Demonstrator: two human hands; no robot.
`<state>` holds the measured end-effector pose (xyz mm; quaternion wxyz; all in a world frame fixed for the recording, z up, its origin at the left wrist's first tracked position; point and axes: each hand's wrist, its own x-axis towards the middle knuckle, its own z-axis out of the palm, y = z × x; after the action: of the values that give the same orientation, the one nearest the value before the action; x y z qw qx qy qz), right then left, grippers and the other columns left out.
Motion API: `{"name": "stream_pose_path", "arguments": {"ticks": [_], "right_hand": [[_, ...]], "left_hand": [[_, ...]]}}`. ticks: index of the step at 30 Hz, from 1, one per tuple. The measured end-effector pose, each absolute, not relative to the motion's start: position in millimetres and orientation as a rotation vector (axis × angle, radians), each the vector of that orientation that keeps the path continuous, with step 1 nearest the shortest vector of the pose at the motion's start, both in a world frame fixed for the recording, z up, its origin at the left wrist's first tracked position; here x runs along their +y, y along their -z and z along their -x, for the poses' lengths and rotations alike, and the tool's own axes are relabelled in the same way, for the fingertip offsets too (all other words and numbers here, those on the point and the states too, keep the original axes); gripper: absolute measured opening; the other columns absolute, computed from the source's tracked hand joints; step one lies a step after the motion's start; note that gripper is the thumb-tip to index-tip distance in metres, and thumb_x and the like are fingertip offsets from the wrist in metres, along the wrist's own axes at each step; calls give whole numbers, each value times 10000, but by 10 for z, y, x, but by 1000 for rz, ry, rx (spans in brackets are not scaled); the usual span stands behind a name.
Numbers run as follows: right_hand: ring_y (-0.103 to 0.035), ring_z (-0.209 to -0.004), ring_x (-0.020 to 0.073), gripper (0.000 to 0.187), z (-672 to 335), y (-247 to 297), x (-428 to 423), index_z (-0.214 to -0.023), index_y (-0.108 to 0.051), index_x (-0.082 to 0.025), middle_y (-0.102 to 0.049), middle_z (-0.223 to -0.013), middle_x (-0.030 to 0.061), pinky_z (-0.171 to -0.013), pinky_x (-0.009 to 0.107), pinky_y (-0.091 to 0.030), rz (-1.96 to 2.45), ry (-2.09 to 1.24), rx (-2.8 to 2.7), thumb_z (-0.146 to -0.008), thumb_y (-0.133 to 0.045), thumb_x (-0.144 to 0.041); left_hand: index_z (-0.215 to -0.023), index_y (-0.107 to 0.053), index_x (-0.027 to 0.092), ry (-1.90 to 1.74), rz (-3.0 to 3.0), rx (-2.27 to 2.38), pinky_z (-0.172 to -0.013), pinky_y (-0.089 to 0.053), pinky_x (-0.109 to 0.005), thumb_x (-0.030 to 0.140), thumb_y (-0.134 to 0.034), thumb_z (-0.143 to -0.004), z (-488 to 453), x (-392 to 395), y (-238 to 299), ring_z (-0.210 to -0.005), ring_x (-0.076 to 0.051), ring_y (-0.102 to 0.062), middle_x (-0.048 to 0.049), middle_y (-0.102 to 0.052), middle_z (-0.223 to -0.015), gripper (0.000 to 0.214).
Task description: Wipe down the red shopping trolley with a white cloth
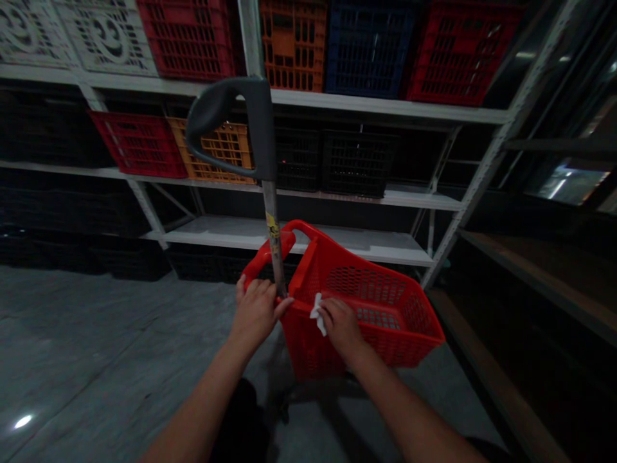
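The left hand (pixel 255 313) has a clenched grip on the near corner of a red plastic basket (pixel 366 278), its fingers curled over the rim and its thumb reaching toward a metal pole (pixel 272 238) that rises from the basket. The pole ends in a grey handle (pixel 224 122), which neither hand touches. The right hand (pixel 341 328) has a closed grip on a white wipe (pixel 318 315), pressing it against the basket's top edge. The basket stands on a grey floor (pixel 96 360), just in front of a white metal shelf (pixel 299 235). Above it sit red crates (pixel 139 145), orange crates (pixel 294 45), a blue crate (pixel 369 48) and black crates (pixel 357 164).
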<state>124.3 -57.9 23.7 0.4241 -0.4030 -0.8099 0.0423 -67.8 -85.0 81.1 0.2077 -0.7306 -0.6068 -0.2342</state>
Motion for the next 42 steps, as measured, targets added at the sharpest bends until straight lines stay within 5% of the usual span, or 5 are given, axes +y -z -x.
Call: {"name": "stream_pose_path", "arguments": {"ticks": [11,19,29,42], "right_hand": [[-546,-793,147,182,-1487,-211,-610,-878,-628,-191,-606,-846,43,-732,235,-400,1230,-183,-2009,-801,-480,-118],[-528,-778,128,166,-899,-505,-621,-820,-630,-179,-571,-810,36,-744,231,-406,987,-303,-2010,-806,-473,-128],[-523,-692,146,133,-1869,-51,-661,-672,-579,-162,-576,-718,30,-652,235,-379,1334,-268,-1850,-773,-494,-175],[-537,-706,143,99,-1220,-256,-566,-743,-556,-168,-603,-732,35,-664,226,-376,1225,-193,-2022,-780,-474,-126]], "left_hand": [[-739,-579,193,649,2047,-1695,-977,-172,-481,427,-406,-796,701,-833,-826,-852,-225,-495,-56,-593,-778,297],[-712,-562,190,628,2025,-1681,-975,-175,-472,416,-400,-800,709,-801,-804,-848,-215,-490,-48,-588,-769,291],[-751,-577,198,643,2035,-1687,-985,-162,-474,430,-403,-798,728,-765,-824,-872,-216,-492,-45,-604,-798,294],[-789,-598,174,565,1958,-1714,-975,-187,-502,496,-346,-796,791,-687,-837,-905,-253,-506,-92,-616,-854,409]]}}
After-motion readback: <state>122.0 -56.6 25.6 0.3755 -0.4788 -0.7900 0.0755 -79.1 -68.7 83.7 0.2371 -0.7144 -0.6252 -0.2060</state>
